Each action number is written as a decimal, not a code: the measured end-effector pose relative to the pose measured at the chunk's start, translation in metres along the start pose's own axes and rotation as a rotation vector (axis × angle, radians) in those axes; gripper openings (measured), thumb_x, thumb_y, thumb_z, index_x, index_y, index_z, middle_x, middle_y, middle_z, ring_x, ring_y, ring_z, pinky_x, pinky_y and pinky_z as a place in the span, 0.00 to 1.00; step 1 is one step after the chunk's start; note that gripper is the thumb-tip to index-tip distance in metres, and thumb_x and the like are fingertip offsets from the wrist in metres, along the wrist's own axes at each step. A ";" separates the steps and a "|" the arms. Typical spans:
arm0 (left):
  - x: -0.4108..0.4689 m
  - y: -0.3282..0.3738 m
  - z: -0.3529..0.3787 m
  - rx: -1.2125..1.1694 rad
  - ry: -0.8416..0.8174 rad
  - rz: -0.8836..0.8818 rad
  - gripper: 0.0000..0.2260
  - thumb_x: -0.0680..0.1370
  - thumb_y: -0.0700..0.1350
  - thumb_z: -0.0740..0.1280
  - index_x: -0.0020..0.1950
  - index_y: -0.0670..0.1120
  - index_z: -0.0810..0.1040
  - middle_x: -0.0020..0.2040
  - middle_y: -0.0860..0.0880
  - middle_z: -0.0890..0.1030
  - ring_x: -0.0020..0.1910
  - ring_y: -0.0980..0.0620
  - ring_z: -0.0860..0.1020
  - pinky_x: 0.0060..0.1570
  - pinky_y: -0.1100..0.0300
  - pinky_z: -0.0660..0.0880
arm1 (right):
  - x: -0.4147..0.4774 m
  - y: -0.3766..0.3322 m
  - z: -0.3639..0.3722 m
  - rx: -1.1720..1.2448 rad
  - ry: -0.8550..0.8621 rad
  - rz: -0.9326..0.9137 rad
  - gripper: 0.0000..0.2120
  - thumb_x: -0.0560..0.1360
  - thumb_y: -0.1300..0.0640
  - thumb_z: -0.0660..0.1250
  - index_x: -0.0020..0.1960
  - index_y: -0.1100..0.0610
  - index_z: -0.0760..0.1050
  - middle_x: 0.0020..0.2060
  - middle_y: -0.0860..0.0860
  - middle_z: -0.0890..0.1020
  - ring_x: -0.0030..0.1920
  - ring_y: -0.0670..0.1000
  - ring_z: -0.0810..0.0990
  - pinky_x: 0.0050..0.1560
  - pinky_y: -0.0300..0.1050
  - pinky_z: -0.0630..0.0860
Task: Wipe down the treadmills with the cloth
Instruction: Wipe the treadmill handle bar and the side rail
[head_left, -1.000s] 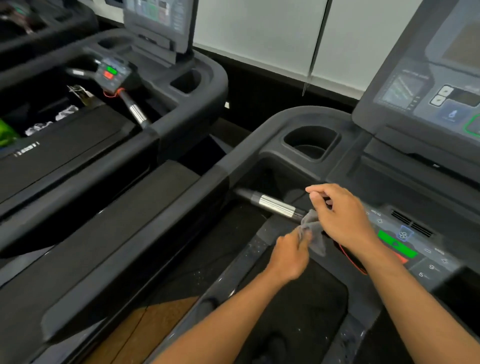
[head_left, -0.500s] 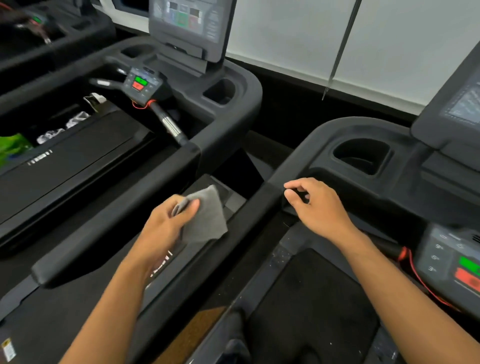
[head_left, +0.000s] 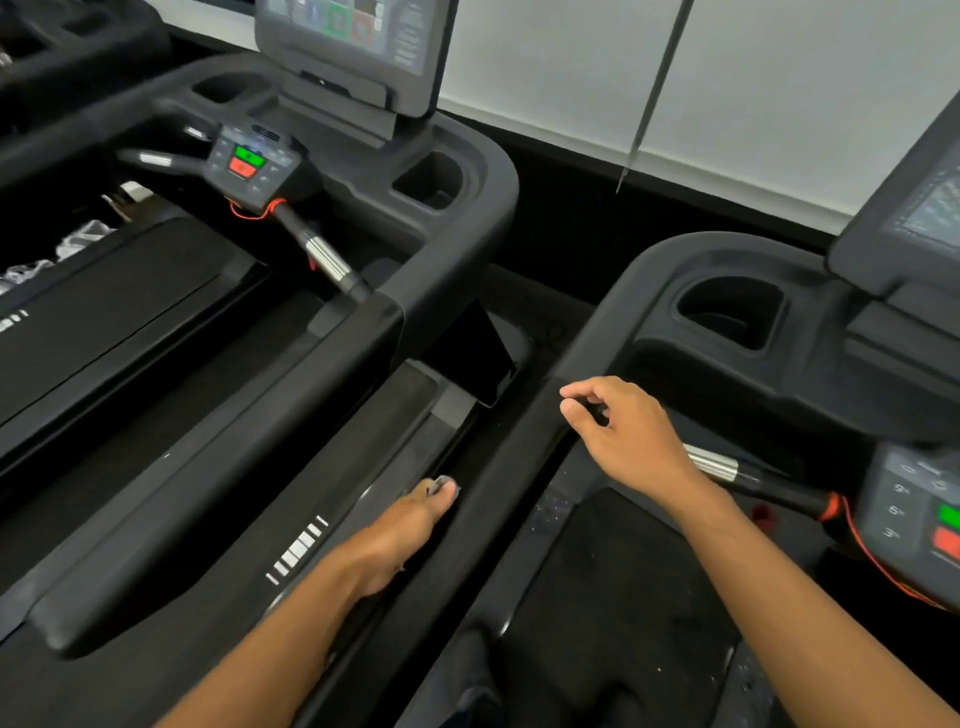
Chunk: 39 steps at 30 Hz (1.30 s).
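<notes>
Two dark treadmills stand side by side. My left hand (head_left: 400, 530) reaches down onto the side rail (head_left: 374, 457) of the left treadmill, close to the right treadmill's long handrail (head_left: 498, 499). A small grey corner of the cloth (head_left: 442, 481) peeks out at the fingertips; the remainder is hidden under the hand. My right hand (head_left: 623, 436) hovers over the upper end of that handrail, fingers loosely curled, holding nothing. Behind it a chrome-and-black grip bar (head_left: 727, 467) sticks out toward the right treadmill's control pad (head_left: 919, 514).
The left treadmill has a console screen (head_left: 353, 36), a control pad (head_left: 249, 161) with green and red buttons, a red cord and a cup holder (head_left: 431, 182). The right one has a cup holder (head_left: 727, 312) and belt (head_left: 613, 597). A white wall runs behind.
My left hand carried the cloth away from the right treadmill's grip bar, across the handrail, and down onto the left treadmill's side rail. My right hand left the bar and hovers over the handrail.
</notes>
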<state>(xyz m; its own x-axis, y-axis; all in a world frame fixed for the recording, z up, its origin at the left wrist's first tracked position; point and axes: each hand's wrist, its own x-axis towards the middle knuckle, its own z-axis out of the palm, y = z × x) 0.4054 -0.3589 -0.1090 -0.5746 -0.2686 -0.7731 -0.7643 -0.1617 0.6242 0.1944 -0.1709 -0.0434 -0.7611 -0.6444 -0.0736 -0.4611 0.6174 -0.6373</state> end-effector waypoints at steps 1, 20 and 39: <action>0.016 0.015 0.006 -0.044 -0.005 0.014 0.22 0.82 0.65 0.61 0.73 0.58 0.73 0.74 0.61 0.72 0.73 0.56 0.70 0.77 0.49 0.63 | -0.002 0.001 0.000 -0.005 0.005 0.011 0.12 0.81 0.45 0.64 0.62 0.45 0.80 0.59 0.40 0.81 0.62 0.45 0.76 0.64 0.54 0.76; -0.014 0.008 0.009 0.029 0.086 0.189 0.11 0.85 0.52 0.63 0.60 0.50 0.83 0.55 0.47 0.87 0.54 0.50 0.85 0.54 0.53 0.79 | -0.078 0.052 -0.024 0.053 0.033 0.094 0.11 0.81 0.47 0.65 0.59 0.48 0.82 0.56 0.42 0.83 0.59 0.46 0.78 0.61 0.47 0.75; -0.134 -0.157 0.067 1.976 0.263 0.702 0.21 0.71 0.44 0.77 0.62 0.41 0.83 0.75 0.37 0.74 0.80 0.38 0.65 0.82 0.39 0.39 | -0.207 0.141 -0.018 0.089 -0.098 0.033 0.10 0.81 0.47 0.65 0.59 0.44 0.81 0.56 0.43 0.82 0.60 0.48 0.76 0.60 0.46 0.73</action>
<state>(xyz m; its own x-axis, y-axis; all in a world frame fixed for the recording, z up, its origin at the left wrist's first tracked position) 0.5829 -0.2342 -0.1106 -0.9239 0.0544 -0.3789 0.1863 0.9285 -0.3211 0.2784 0.0580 -0.1045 -0.7247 -0.6684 -0.1675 -0.3910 0.5990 -0.6988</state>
